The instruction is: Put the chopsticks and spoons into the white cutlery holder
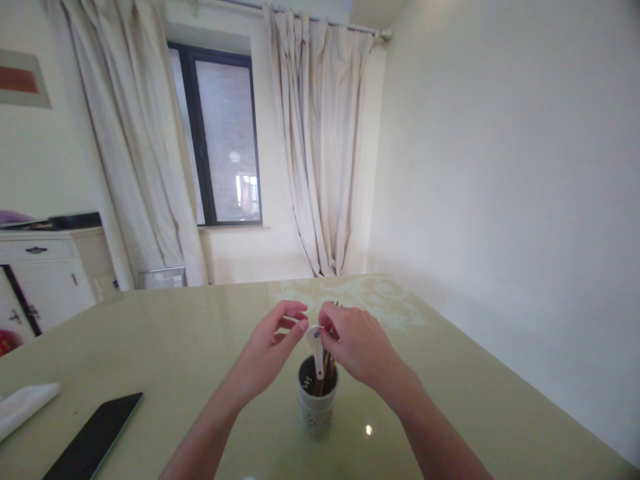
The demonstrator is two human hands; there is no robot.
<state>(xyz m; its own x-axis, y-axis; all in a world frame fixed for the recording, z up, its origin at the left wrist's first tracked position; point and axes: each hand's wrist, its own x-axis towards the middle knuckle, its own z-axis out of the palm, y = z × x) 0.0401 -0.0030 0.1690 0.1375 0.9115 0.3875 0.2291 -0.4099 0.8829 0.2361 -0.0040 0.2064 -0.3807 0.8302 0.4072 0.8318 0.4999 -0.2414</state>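
A white soup spoon [318,355] points handle-down over the mouth of a pale utensil holder [317,412] with small holes in its wall. My right hand [357,337] pinches the spoon by its bowl end. Several brown chopsticks [327,377] stand in the holder, their upper parts partly hidden behind my right hand. On the left of the spoon, my left hand [273,347] has its fingers curved and apart, with nothing in them. Its fingertips are close to the spoon's bowl; I cannot tell whether they touch it.
The holder stands on a glossy pale green table [170,360]. At the left lie a dark flat phone-like slab [95,437] and a white folded item [27,407]. A plain wall [510,167] runs along the right edge. Behind are curtains [320,133] and a white cabinet [50,273].
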